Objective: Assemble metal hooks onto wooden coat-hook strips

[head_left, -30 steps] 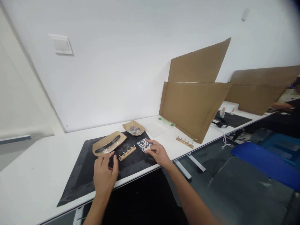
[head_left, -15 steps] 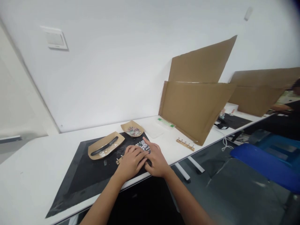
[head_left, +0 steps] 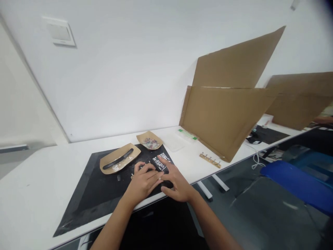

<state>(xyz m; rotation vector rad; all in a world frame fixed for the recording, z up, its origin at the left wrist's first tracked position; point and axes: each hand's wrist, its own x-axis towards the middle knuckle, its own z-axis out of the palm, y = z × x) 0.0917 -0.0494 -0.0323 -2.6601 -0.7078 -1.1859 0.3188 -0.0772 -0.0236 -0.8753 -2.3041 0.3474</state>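
Note:
My left hand [head_left: 143,178] rests over the black mat [head_left: 104,194] with its fingers curled. A small end of a light wooden strip [head_left: 132,176] shows beside its curled fingers; what lies under the hand is hidden. Its fingertips meet those of my right hand [head_left: 178,181], whose fingers are spread apart. A tiny white piece [head_left: 160,178] seems to sit where the fingertips meet. Just beyond them, small white pieces [head_left: 159,163] lie in rows on the mat. Farther left, a brown paper tray [head_left: 105,161] holds a long dark curved bar [head_left: 118,159] and white bits.
A second paper tray [head_left: 149,134] contains small mixed pieces. At right are a wooden strip with metal pegs [head_left: 210,160], a clear case with a green label [head_left: 187,134] and a standing cardboard screen [head_left: 223,114]. A blue chair [head_left: 296,185] stands beyond the table edge.
My right hand's fingers have spread, and it has drawn back slightly from the left. The left hand's index finger and thumb have curled more. The view has shifted slightly.

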